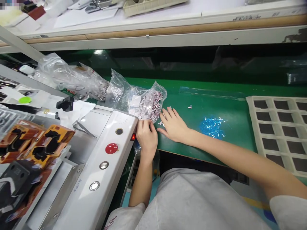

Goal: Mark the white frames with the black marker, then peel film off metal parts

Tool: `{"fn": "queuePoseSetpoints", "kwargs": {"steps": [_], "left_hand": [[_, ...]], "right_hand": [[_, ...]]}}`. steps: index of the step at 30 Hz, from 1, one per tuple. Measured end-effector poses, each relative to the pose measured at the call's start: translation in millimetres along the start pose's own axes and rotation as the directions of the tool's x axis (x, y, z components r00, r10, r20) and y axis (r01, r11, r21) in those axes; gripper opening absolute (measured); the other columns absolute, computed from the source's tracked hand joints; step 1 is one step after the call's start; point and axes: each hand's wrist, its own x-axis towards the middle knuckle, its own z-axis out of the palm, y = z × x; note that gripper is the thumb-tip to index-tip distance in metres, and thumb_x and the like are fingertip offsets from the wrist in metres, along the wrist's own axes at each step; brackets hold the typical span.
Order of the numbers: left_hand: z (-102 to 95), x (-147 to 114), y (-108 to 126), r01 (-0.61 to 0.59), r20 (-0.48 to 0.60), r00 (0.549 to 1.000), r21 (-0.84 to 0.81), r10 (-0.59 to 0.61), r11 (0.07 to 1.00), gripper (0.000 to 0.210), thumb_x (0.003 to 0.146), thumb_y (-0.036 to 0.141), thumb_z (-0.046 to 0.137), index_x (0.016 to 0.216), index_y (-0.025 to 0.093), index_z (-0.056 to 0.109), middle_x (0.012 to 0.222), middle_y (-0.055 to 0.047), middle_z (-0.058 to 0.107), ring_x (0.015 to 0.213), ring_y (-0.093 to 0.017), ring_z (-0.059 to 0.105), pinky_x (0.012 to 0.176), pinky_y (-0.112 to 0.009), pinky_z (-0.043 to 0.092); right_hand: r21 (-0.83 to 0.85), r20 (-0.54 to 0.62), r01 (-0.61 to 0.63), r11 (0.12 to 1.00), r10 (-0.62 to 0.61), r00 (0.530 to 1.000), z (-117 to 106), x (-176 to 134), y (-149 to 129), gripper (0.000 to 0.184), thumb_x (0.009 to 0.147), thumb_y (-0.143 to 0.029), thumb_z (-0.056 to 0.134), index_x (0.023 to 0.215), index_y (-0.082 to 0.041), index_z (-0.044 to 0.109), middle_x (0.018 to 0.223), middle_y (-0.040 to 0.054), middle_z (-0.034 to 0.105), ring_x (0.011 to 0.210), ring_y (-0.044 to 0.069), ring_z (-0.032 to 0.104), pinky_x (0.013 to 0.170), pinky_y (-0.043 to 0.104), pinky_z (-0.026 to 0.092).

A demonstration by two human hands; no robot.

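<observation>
A clear plastic bag [146, 105] full of small shiny metal pieces [157, 101] lies on the green tabletop. The curled fingers of my left hand [147, 135] pinch the near edge of this bag, beside the white machine housing. My right hand [174, 125] rests palm down just right of the bag's mouth, fingers extended. A few loose metal pieces show around and under its fingertips. One more small metal piece [190, 106] lies apart on the table, beyond my right hand.
A heap of blue film scraps [213, 127] lies right of my right forearm. Farther right stands a pale compartment tray [271, 123]. On the left are a machine panel with a red button [111, 148] and orange fixtures [51, 143]. A shelf [168, 28] spans the back.
</observation>
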Motion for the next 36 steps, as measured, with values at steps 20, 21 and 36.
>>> {"fn": "queuePoseSetpoints", "kwargs": {"steps": [20, 21, 36], "left_hand": [[-1.1, -21, 37, -0.324, -0.057, 0.944, -0.344, 0.325, 0.881, 0.013, 0.107, 0.014, 0.062, 0.113, 0.023, 0.07, 0.106, -0.009, 0.075, 0.102, -0.024, 0.072, 0.094, -0.039, 0.059], [2.9, -10, 40, -0.324, -0.043, 0.942, -0.369, 0.332, 0.871, 0.013, 0.108, 0.015, 0.06, 0.112, 0.023, 0.07, 0.105, -0.008, 0.076, 0.102, -0.023, 0.073, 0.095, -0.038, 0.06], [47.1, 112, 75, -0.292, 0.41, 0.815, -0.321, 0.41, 0.901, 0.026, 0.103, 0.014, 0.055, 0.115, 0.02, 0.078, 0.114, -0.012, 0.08, 0.106, -0.029, 0.076, 0.1, -0.044, 0.059]], "right_hand": [[-0.171, -0.079, -0.083, 0.982, 0.07, 0.994, -11, 16, 34, 0.03, 0.115, -0.032, 0.048, 0.125, -0.014, 0.07, 0.13, 0.0212, 0.068, 0.122, 0.039, 0.056, 0.098, 0.049, 0.044], [-0.182, -0.07, -0.068, 0.981, 0.056, 0.996, -11, 16, 38, 0.028, 0.114, -0.027, 0.047, 0.123, -0.014, 0.07, 0.127, 0.0209, 0.068, 0.12, 0.038, 0.057, 0.095, 0.048, 0.044], [0.319, -0.242, -0.295, 0.9, 0.379, 0.893, -54, 27, 142, 0.032, 0.106, -0.019, 0.053, 0.119, -0.018, 0.082, 0.111, 0.0114, 0.081, 0.105, 0.031, 0.068, 0.1, 0.046, 0.053]]}}
